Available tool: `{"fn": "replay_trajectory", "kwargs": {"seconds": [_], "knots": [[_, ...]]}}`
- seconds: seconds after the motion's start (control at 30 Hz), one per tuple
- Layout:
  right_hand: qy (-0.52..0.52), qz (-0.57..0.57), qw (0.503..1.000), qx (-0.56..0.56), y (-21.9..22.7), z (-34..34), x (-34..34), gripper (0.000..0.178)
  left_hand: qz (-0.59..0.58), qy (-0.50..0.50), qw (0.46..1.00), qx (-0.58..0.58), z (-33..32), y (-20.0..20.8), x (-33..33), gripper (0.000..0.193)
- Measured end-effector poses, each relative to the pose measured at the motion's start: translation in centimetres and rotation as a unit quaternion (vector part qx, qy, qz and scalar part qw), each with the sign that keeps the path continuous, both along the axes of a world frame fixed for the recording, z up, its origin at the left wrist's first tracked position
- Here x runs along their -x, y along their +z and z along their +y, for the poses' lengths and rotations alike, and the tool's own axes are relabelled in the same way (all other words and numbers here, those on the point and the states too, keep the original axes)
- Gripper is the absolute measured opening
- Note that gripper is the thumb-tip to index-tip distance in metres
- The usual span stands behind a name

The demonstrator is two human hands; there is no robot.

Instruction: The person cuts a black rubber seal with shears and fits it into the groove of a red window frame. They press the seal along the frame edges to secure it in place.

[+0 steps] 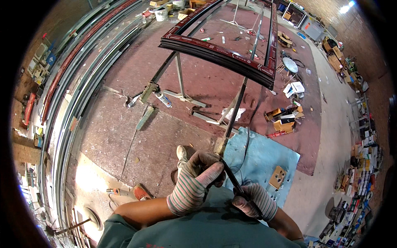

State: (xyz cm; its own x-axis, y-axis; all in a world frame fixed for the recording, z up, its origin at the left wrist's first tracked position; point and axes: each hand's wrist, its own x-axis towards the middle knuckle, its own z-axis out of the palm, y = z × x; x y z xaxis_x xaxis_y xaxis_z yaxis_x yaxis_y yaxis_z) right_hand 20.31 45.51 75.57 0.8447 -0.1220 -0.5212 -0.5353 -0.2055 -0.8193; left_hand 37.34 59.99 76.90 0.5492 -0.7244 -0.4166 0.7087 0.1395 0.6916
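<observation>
I hold a black rubber strip between my 2 gloved hands, low in front of my chest. My left hand is curled around its upper part, thumb and forefinger pinching it where it leaves the glove. My right hand is closed around the lower part, fingers wrapped, with the strip running out past the wrist. The strip runs diagonally from upper left to lower right between the 2 grips.

To do this well, I judge that I need to keep the strip taut and untwisted between the hands, let it slide through the right fist while the left pinch steers it, and keep the slack loop away from my shoe.

Both forearms come in from the lower edge, elbows bent, wrists turned inward so the knuckles face up. The left hand sits higher and further forward than the right.

Ahead of me a dark red window frame lies on metal trestles, well apart from my hands. A blue sheet covers the floor just beyond my right hand, with a small cardboard piece on it.
</observation>
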Motion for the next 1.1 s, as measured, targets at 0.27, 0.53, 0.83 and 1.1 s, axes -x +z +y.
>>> {"fn": "replay_trajectory", "kwargs": {"seconds": [0.27,0.53,0.83,1.1], "knots": [[-0.061,-0.082,0.990,-0.093,-0.5,-0.5,0.6,0.051,0.012,0.023,1.000,0.017,0.1,0.6,-0.1,0.014],[-0.210,-0.148,0.914,-0.314,-4.9,-0.1,2.5,0.017,0.040,0.026,0.999,0.007,0.5,1.1,0.3,0.015],[-0.153,-0.182,0.962,-0.135,-2.0,2.8,2.1,0.050,-0.050,0.014,0.998,-0.025,1.2,1.2,2.2,0.022],[-0.287,-0.123,0.922,-0.229,-2.3,4.5,2.4,0.021,-0.032,-0.042,0.998,0.025,1.3,3.5,1.9,0.013]]}}
